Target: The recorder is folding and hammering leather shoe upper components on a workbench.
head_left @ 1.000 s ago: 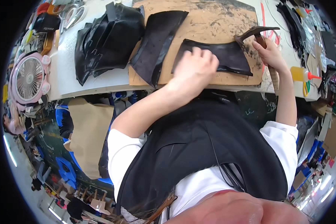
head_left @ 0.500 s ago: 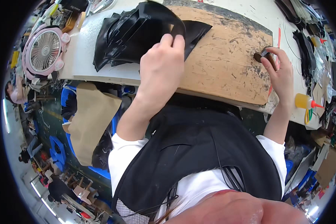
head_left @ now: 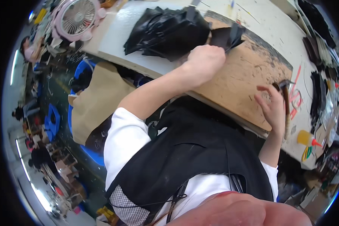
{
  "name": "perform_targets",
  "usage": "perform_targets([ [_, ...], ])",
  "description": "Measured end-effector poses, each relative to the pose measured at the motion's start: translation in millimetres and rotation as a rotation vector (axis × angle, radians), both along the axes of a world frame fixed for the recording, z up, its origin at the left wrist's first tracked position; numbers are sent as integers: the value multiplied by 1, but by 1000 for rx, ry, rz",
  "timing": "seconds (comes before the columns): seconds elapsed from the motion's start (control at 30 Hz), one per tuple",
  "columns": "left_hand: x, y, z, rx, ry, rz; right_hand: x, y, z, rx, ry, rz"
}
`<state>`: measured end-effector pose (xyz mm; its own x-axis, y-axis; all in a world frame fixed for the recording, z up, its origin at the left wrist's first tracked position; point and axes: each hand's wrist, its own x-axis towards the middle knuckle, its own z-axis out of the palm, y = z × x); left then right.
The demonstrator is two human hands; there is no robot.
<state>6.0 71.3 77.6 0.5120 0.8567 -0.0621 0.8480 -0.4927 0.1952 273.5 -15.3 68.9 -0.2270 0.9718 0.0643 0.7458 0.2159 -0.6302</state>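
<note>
My left hand (head_left: 207, 62) is closed at the near edge of a black leather-like piece (head_left: 226, 37), which stands partly raised over a worn tan board (head_left: 237, 75). Just left of it lies a heap of glossy black leather-like pieces (head_left: 167, 33) on a white sheet. Over the board's right edge is my right hand (head_left: 273, 105), its fingers apart and pointing away from me. A hammer (head_left: 286, 98) with a dark head and wooden handle lies right along that hand; the hand partly covers it.
A pink fan (head_left: 78, 17) stands at the table's far left. Near the right edge are a yellow bottle (head_left: 305, 138) with a red tip and black strips (head_left: 317, 92). Below the table's left side, brown material (head_left: 98, 101) hangs over a blue bin (head_left: 90, 153).
My left hand has moved right with a black piece, away from the heap. My right hand has opened and come off the hammer. The whole view has turned and shifted.
</note>
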Motion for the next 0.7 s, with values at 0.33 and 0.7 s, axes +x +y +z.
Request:
perform_targets([
  [0.33, -135, 57, 18, 52, -373, 323, -124, 65, -47, -966, 1523, -216],
  [0.7, -228, 123, -39, -504, -468, 625, -174, 118, -35, -997, 1390, -358],
])
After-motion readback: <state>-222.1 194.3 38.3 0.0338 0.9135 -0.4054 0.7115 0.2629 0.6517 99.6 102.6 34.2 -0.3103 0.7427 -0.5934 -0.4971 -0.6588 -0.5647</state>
